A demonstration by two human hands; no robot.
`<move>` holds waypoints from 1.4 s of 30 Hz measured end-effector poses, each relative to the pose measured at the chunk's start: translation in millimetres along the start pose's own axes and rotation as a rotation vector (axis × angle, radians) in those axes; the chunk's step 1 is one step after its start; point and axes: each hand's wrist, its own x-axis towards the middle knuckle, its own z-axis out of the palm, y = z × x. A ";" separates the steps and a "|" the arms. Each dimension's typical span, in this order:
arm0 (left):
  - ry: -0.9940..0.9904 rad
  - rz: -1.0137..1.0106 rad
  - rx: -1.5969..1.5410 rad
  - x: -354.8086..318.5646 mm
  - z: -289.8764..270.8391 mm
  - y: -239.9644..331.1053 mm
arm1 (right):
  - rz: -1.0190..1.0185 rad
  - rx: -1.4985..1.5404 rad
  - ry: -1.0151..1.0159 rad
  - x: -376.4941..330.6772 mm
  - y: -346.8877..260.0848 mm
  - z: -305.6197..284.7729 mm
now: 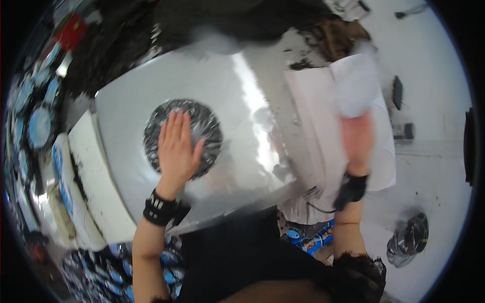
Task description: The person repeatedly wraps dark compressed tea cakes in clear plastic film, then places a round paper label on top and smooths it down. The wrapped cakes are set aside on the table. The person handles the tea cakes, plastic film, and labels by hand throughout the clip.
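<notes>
- Left of centre: my left hand (175, 151), fingers together, probably smoothing the dark bundle (206, 122).
- Right: my right hand (357, 137), blurred; fingers, can't tell.
- Next perhaps calls for aligning the white disc (355, 83).

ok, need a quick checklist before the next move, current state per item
1. Left hand flat on the dark, shiny round item: ok, fingers together, thumb out to the side.
2. Round item fully on the silver board: ok, board shows all around it.
3. Right hand at the round white sheet: ok, over the paper stack.
4. Right hand's grip on just one sheet: cannot tell, motion blur.
5. White sheet laid on the round item: not ok, it is off to the right.
6. Black band on each wrist: ok, left band and right band both on.
</notes>
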 end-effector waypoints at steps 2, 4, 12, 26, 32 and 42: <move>-0.038 -0.021 0.005 0.5 -2.4 -0.8 | 0.137 -0.243 -0.249 -25.5 59.9 71.5; -0.042 -0.008 -0.003 2.6 -3.3 -1.6 | -0.331 -0.887 -0.560 -43.3 108.7 109.8; 0.012 -0.029 -0.103 -15.2 16.1 -10.4 | -0.751 -0.966 -0.637 -43.4 137.4 142.6; -0.046 0.011 -0.773 -10.6 17.2 -22.9 | 0.304 0.311 -0.521 -8.5 226.3 168.8; -0.210 0.128 -0.492 -3.2 3.0 -31.3 | 0.221 0.117 -0.552 -19.6 246.4 171.1; 0.062 0.030 -0.276 -22.3 10.0 -13.7 | 0.027 -0.109 -0.677 -16.4 253.2 170.8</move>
